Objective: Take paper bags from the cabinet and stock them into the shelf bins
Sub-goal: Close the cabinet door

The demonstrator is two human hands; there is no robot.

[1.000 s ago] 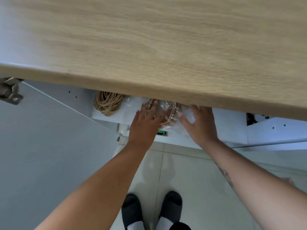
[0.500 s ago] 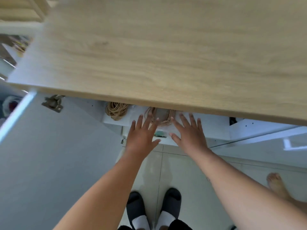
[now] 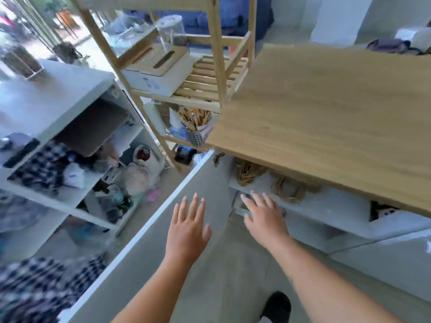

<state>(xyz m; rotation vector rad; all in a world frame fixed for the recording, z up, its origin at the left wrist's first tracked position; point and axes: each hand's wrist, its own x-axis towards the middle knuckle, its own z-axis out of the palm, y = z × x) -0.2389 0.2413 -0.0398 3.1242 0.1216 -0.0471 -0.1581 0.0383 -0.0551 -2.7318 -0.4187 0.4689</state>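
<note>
Two open hands, fingers straight and spread, hold nothing: the left hand (image 3: 186, 231) hovers over the grey cabinet door (image 3: 149, 264), and the right hand (image 3: 265, 220) beside it is at the edge of the white cabinet shelf (image 3: 326, 207). Just past the right fingertips lie tan coiled bundles (image 3: 289, 190) (too blurred to tell whether they belong to paper bags), under the wooden top (image 3: 326, 113). Well beyond the left hand stands a slatted wooden rack (image 3: 217, 66), with a cluttered white shelf unit (image 3: 58, 94) far to its left.

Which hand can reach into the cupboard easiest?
Probably the right hand: its fingertips are at the cabinet shelf edge near the brown coils. The left hand hovers over the open door.
</note>
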